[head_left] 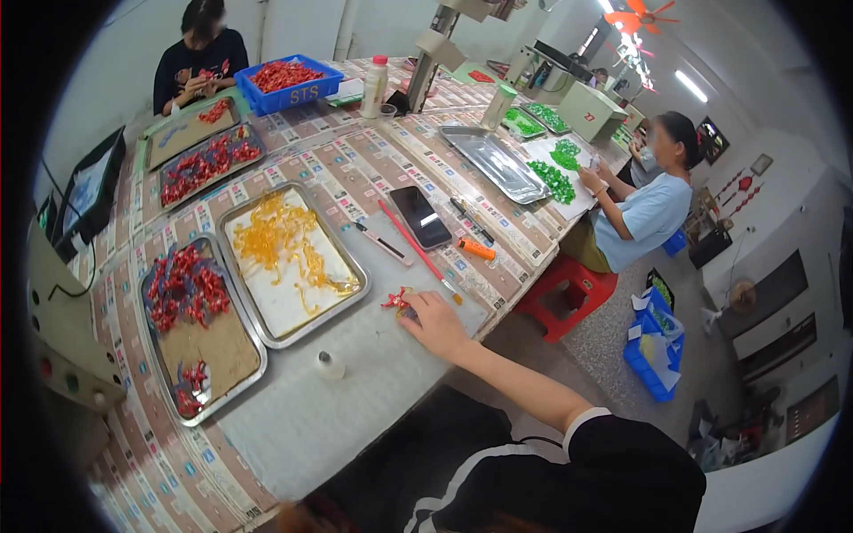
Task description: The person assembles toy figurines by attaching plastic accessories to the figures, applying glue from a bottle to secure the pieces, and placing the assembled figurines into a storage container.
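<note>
On the pale work sheet (pixel 355 400) near the table's front edge, my right hand (pixel 438 326) is closed over a small red figure (pixel 394 299). Its red end sticks out past my fingertips, while my palm hides the rest. My left hand is out of view. A tray (pixel 302 333) of translucent yellow pieces (pixel 280 233) lies left of my hand. Beside it, another metal tray (pixel 233 397) holds red and purple pieces (pixel 188 289) on brown lining. A small bottle with a dark tip (pixel 331 365) stands on the sheet.
Beyond my hand lie a red-handled brush (pixel 418 249), a craft knife (pixel 384 244), a phone (pixel 420 218), pens (pixel 471 220) and an orange marker (pixel 477 249). A bare metal tray (pixel 498 164) and a blue bin (pixel 289 96) stand farther off. Two people (pixel 649 200) (pixel 203 62) handle small pieces.
</note>
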A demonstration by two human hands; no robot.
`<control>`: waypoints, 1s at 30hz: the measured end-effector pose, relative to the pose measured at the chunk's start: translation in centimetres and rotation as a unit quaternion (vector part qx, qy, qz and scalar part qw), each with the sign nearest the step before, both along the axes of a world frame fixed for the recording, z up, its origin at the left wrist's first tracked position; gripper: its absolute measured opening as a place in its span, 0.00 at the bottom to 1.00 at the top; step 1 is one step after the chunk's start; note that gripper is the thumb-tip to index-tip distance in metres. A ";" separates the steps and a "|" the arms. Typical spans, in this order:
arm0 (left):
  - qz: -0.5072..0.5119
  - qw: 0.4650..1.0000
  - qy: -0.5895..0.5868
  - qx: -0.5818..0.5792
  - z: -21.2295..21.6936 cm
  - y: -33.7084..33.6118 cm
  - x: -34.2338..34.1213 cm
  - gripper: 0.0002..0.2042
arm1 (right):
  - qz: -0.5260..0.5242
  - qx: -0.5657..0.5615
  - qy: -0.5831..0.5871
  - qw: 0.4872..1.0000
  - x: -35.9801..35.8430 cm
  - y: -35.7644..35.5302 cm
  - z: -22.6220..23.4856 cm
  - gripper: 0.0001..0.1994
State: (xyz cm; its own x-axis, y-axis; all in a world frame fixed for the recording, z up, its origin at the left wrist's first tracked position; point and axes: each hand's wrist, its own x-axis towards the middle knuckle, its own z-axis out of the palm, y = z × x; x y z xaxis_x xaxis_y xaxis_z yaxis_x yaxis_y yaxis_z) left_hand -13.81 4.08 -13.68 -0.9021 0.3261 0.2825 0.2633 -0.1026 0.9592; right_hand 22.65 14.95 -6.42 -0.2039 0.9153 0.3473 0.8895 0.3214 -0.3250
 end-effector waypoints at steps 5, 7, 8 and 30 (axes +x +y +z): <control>-0.171 0.980 -0.103 0.008 9.1 -8.4 10.5 0.06 | 0.012 -0.068 0.293 0.953 -3.7 -2.4 3.6 0.17; -0.349 0.903 -0.247 -0.046 11.4 -5.4 14.4 0.07 | 0.070 -0.103 0.370 0.921 -4.6 -4.7 4.5 0.19; -0.441 0.854 -0.264 -0.082 11.4 -4.3 15.1 0.10 | 0.089 -0.094 0.370 0.920 -4.8 -6.0 5.3 0.19; -0.404 0.780 -0.477 0.013 12.8 -3.0 19.1 0.08 | 0.142 -0.378 0.551 0.730 -3.8 -8.2 5.8 0.10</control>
